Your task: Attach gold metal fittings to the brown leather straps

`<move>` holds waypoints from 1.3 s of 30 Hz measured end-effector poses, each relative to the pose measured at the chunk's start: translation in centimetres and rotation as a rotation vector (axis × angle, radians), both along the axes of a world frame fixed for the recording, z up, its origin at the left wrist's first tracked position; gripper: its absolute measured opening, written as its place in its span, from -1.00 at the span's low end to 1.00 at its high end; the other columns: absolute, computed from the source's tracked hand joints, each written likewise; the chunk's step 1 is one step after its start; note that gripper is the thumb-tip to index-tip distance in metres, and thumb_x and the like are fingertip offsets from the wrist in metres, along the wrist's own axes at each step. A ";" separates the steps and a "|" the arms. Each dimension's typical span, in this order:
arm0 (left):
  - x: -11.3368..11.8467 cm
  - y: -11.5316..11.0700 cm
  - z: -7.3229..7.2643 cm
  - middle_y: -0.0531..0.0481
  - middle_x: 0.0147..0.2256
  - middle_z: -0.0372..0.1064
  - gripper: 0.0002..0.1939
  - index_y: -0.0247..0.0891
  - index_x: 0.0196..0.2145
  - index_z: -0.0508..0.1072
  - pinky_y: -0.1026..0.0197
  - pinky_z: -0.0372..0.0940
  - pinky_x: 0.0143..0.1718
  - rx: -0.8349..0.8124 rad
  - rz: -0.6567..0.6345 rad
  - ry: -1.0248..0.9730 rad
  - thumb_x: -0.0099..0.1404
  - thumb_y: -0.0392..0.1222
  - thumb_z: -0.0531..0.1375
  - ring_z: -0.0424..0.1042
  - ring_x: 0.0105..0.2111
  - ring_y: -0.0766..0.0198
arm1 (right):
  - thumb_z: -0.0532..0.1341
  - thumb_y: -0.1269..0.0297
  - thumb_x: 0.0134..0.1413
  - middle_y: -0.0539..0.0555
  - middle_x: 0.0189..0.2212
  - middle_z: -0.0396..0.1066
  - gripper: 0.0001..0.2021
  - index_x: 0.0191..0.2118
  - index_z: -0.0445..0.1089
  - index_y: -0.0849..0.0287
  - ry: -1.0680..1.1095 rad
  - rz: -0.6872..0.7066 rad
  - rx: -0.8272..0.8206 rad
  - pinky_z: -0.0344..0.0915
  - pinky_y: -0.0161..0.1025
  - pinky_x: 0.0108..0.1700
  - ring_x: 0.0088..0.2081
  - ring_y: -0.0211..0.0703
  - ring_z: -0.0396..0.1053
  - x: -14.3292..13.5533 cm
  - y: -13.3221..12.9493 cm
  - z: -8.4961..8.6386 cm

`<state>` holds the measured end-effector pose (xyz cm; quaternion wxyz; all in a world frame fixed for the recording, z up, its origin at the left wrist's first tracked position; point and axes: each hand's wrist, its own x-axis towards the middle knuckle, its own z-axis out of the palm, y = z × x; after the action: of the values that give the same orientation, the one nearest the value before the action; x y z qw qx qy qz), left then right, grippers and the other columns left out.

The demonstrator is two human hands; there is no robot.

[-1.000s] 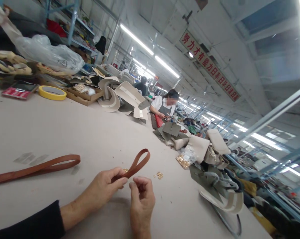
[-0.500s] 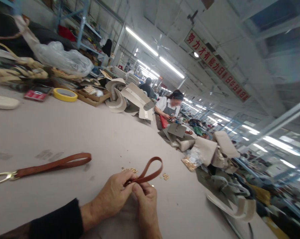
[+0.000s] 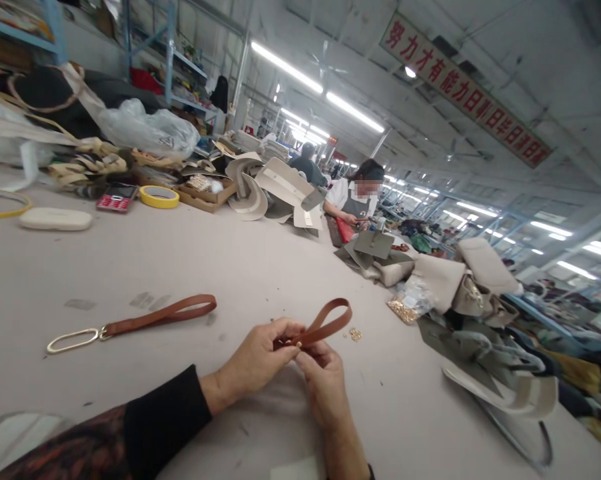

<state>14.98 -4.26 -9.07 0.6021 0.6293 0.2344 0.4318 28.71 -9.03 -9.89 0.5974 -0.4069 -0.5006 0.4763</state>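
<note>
Between my two hands is a brown leather strap (image 3: 333,323), its loop standing up to the right above the fingers. My left hand (image 3: 263,357) is closed on the strap's near end. My right hand (image 3: 325,377) pinches the same strap from below, with a small gold stud (image 3: 298,345) showing where the fingertips meet. The strap's lower end is hidden in the fingers. Gold-coloured small metal pieces (image 3: 355,335) lie on the table just right of the loop. Left of my hands rests another looped brown strap (image 3: 160,316) with a gold oval ring (image 3: 73,341) at its end.
Along the table's (image 3: 130,260) far side are a yellow tape roll (image 3: 159,196), a pale oblong case (image 3: 55,219), a cardboard box (image 3: 205,198) and beige bag panels (image 3: 285,183). A bag of gold parts (image 3: 405,303) lies right. A co-worker (image 3: 353,200) stands beyond.
The view has swung left, so everything sits further right and the other strap's whole ring shows. My hands still grip the strap, and a gold stud now shows at the fingertips.
</note>
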 end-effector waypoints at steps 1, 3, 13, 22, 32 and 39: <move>0.0 -0.1 0.0 -0.08 -0.16 0.49 -0.70 -0.30 -0.09 0.42 0.18 0.32 -0.09 -0.012 0.008 0.000 0.18 -0.31 0.17 0.46 -0.15 0.17 | 0.31 0.26 -0.02 0.14 -0.20 0.53 -0.75 -0.16 0.51 0.17 -0.003 0.002 0.003 0.31 0.03 0.03 -0.14 0.02 0.46 0.0 0.0 0.2; 0.0 -0.2 0.1 -0.10 -0.15 0.50 -0.65 -0.31 -0.06 0.37 0.18 0.34 -0.10 -0.037 0.035 0.003 0.16 -0.30 0.20 0.47 -0.15 0.17 | 0.31 0.27 -0.01 0.14 -0.18 0.53 -0.76 -0.16 0.52 0.16 -0.014 0.004 0.006 0.30 0.06 0.06 -0.13 0.02 0.45 -0.1 -0.1 0.4; -0.8 0.1 0.1 0.07 -0.36 0.49 -0.62 -0.26 -0.02 0.35 0.26 0.36 -0.25 0.196 0.171 0.178 0.18 -0.35 0.17 0.49 -0.35 0.30 | 0.34 0.31 -0.02 0.06 -0.28 0.56 -0.81 -0.22 0.56 0.14 -0.067 -0.064 -0.034 0.39 -0.23 -0.23 -0.28 -0.15 0.46 0.6 -0.1 -0.8; -0.8 -0.2 -0.5 0.06 -0.21 0.52 -0.57 -0.18 0.03 0.29 0.31 0.36 -0.19 0.322 0.143 0.187 0.22 -0.41 0.13 0.50 -0.26 0.33 | 0.38 0.33 -0.06 0.02 -0.28 0.55 -0.80 -0.22 0.55 0.11 0.010 -0.088 -0.033 0.38 -0.30 -0.31 -0.32 -0.23 0.43 0.8 -0.1 -0.9; -0.9 -0.2 -0.4 0.01 -0.23 0.51 -0.59 -0.21 0.04 0.29 0.27 0.38 -0.21 0.371 0.127 0.203 0.23 -0.38 0.13 0.49 -0.27 0.31 | 0.36 0.25 -0.05 0.04 -0.29 0.56 -0.79 -0.22 0.54 0.11 -0.070 -0.171 -0.057 0.40 -0.19 -0.14 -0.26 -0.16 0.47 0.7 -0.4 -0.5; -1.7 -0.1 0.3 -0.07 -0.25 0.45 -0.56 -0.31 0.02 0.30 0.24 0.40 -0.22 0.532 0.236 0.219 0.18 -0.23 0.23 0.44 -0.33 0.29 | 0.39 0.18 -0.13 0.14 -0.28 0.57 -0.75 -0.28 0.56 0.17 -0.160 -0.484 -0.035 0.37 -0.04 -0.07 -0.20 0.00 0.47 2.9 -0.6 -2.1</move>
<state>13.26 -4.41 -8.81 0.3334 0.7760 0.2480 0.4744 31.60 -9.67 -11.95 0.6453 -0.5616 -0.4260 0.2944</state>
